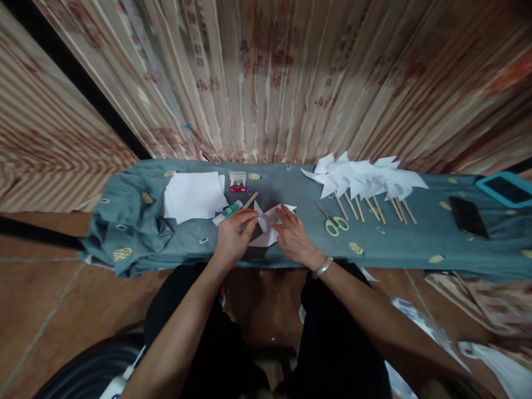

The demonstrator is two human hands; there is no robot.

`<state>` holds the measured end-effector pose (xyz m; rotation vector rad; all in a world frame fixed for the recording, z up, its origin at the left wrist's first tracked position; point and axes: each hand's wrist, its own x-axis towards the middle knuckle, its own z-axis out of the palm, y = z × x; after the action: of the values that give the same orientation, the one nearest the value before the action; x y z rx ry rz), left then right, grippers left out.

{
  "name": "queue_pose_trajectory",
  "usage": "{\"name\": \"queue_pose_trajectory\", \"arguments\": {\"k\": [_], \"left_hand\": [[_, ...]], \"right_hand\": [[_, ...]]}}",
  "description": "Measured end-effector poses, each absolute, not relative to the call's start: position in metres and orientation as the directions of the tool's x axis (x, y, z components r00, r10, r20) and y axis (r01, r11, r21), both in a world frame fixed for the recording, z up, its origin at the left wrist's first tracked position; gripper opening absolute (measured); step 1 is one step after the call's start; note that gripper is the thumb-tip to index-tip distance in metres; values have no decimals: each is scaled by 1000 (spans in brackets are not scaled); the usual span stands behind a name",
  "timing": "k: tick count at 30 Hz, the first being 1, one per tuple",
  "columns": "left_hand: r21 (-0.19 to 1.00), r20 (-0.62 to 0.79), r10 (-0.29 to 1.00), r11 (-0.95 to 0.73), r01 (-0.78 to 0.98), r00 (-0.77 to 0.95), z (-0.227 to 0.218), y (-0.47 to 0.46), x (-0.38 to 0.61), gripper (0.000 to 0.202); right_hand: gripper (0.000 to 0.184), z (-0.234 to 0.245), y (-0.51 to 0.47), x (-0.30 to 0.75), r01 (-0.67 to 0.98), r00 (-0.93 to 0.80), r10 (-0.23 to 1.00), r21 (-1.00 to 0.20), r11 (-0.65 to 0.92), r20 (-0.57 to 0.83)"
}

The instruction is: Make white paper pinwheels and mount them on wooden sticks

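A white paper pinwheel (266, 239) with folded, pointed blades lies between my hands near the table's front edge. The thumb and fingertips of my left hand (233, 235) are pinched together at its left side, by the middle. My right hand (293, 235) has its thumb and fingers on the right-hand blades, holding the paper. Just beyond my left hand lie a thin wooden stick (250, 200) and a green-and-white tube (231, 209). Scissors with light green handles (332, 226) lie to the right of my right hand.
White paper sheets (193, 195) are stacked at left, beside a small red-and-white box (238, 183) of small metal pieces. Several finished pinwheels (366, 176) on sticks overlap at back right. A dark phone (469, 217) and a blue-framed device (507, 188) lie far right. A curtain (266, 83) hangs behind.
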<state>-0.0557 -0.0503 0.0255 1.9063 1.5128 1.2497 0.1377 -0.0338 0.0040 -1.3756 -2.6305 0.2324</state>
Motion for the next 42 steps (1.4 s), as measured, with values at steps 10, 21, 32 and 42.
{"name": "queue_pose_trajectory", "arguments": {"k": [10, 21, 32, 42], "left_hand": [[883, 298, 947, -227, 410, -117, 19, -117, -64, 17], [999, 17, 971, -7, 43, -237, 6, -120, -48, 19], [740, -534, 831, 371, -561, -155, 18, -85, -43, 25], [736, -468, 867, 488, -469, 169, 17, -43, -27, 41]], "right_hand": [[44, 3, -31, 141, 769, -613, 789, -198, 608, 39], [33, 1, -29, 136, 765, -607, 787, -188, 616, 110], [37, -13, -31, 142, 771, -541, 809, -247, 586, 229], [35, -27, -26, 142, 722, -500, 785, -325, 611, 366]]}}
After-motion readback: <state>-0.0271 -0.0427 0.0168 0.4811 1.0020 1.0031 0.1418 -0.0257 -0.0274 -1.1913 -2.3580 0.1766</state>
